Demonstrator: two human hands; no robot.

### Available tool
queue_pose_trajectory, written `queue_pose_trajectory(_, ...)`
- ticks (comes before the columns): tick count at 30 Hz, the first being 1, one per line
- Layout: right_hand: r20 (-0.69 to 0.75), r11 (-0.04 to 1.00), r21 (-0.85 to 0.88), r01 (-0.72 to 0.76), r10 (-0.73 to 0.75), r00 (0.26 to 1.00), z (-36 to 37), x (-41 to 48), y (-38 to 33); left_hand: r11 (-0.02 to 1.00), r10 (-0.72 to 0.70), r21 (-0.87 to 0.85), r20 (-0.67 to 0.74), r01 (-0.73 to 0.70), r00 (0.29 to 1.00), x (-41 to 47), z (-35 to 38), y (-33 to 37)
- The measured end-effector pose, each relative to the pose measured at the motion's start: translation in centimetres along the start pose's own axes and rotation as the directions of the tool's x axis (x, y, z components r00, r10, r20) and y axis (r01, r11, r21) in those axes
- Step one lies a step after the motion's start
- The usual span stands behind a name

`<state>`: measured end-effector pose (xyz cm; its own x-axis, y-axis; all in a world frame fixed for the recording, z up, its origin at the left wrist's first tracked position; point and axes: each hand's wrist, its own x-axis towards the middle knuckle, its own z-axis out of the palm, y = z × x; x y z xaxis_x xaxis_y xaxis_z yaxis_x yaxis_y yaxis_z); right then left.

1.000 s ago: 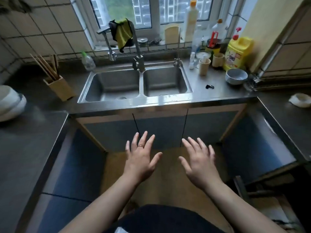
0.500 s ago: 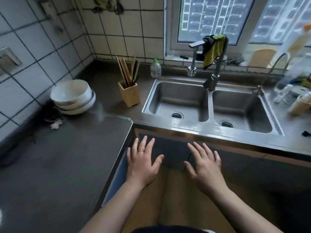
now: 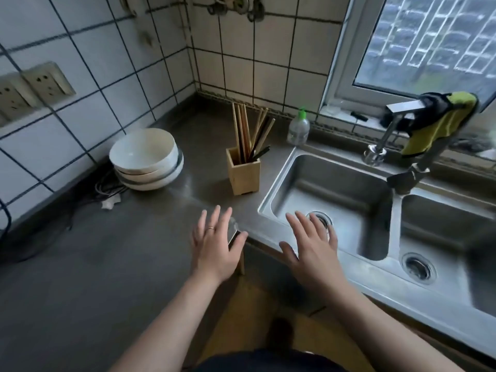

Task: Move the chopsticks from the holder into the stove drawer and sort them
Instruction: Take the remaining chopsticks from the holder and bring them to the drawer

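While the left hand [image 3: 214,248] and right hand [image 3: 311,248] hover palm-down, fingers spread and holding nothing, the chopsticks [image 3: 248,132] stand in a wooden holder [image 3: 244,174] on the table [image 3: 80,264], between stacked bowls [image 3: 146,159] and sink [image 3: 335,189]. Left hand: over table edge. Right hand: over sink rim.

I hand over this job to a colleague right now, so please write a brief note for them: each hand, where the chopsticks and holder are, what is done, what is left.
Left hand: open, empty, above the counter edge.
Right hand: open, empty, above the near rim of the sink.
Chopsticks: all standing in the wooden holder on the counter, between the stacked bowls and the sink.
Done: nothing moved yet.
Left: carry the chopsticks to the stove drawer, not in view, and sort them.
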<state>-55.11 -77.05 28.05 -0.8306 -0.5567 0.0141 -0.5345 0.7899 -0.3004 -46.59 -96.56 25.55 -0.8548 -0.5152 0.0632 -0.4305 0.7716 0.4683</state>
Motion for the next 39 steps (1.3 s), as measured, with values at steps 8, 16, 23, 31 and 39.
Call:
queue_pose_trajectory(8,0.010,0.992,0.100,0.077,-0.078,0.997,-1.6,10.9,1.1,0.995,-0.092,-0.042,-0.056,0.089,0.994,9.1,0.4,1.9)
queue_pose_trajectory(16,0.018,0.889,0.458,0.001,-0.011,1.000,-0.7,18.1,-1.0,0.954,-0.139,-0.269,-0.011,0.131,0.990,18.6,1.1,1.8)
queue_pose_trajectory(23,0.159,0.694,0.676,-0.246,0.188,0.969,0.7,23.7,-2.3,0.793,-0.203,-0.571,0.082,0.213,0.976,26.4,0.4,1.6)
queue_pose_trajectory(31,0.244,0.505,0.786,-0.357,0.277,0.929,2.2,28.8,-3.5,0.658,-0.131,-0.708,0.228,0.256,0.965,32.3,0.7,1.8)
queue_pose_trajectory(39,0.169,0.318,0.900,-0.296,0.371,0.913,2.7,32.1,-5.2,0.653,-0.045,-0.730,0.229,0.202,0.972,34.6,1.7,0.6)
